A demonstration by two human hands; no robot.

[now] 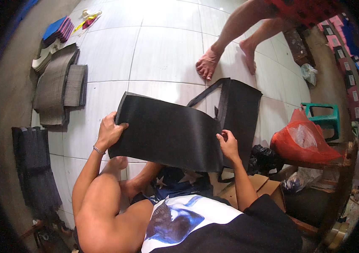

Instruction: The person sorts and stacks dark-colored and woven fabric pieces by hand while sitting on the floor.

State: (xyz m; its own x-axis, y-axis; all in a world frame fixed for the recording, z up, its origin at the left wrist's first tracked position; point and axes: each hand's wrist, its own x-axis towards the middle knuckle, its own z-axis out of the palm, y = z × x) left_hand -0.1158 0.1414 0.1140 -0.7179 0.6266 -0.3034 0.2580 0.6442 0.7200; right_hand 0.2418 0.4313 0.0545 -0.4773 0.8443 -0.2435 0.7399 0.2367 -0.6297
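A wide black sheet [170, 132], apparently a stack of flexible sheets with a thick left edge, spans the space before me and bends down towards its right end. My left hand [111, 131] grips its left edge, thumb on top. At the right edge, my right hand [229, 147] has its fingers curled, thumb and fingertips pinching the border. Just beyond that end stands a black fabric-like bag [242, 117] with a strap [206, 91] looping out to its left; the sheet covers part of it.
Piles of dark sheets [51, 88] and a black bundle [35, 167] line the left wall. Another person's bare foot [208, 63] is on the white tile floor [163, 53]. To the right are a red plastic bag [306, 139], a green stool [328, 120] and a cardboard box [268, 189].
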